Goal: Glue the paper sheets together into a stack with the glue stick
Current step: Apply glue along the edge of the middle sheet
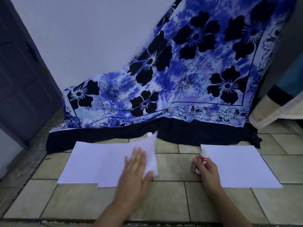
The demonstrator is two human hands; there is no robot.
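Left hand (136,167) flat on curling white sheet (113,163), right grip (207,170) holding red glue stick (203,158)

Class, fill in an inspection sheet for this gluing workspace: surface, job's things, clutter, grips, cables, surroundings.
Surface: tiled floor, beige tiles, dark grout.
Job's things: left paper pile, top sheet's right edge curled up; right paper lying flat; glue stick, red label.
Clutter: small white round thing behind the curled edge, perhaps the cap.
Grips: left hand flat on the left paper pile, fingers straight; right hand holds the glue stick.
Cables: nothing seen.
Surroundings: blue floral cloth, white wall, dark door.
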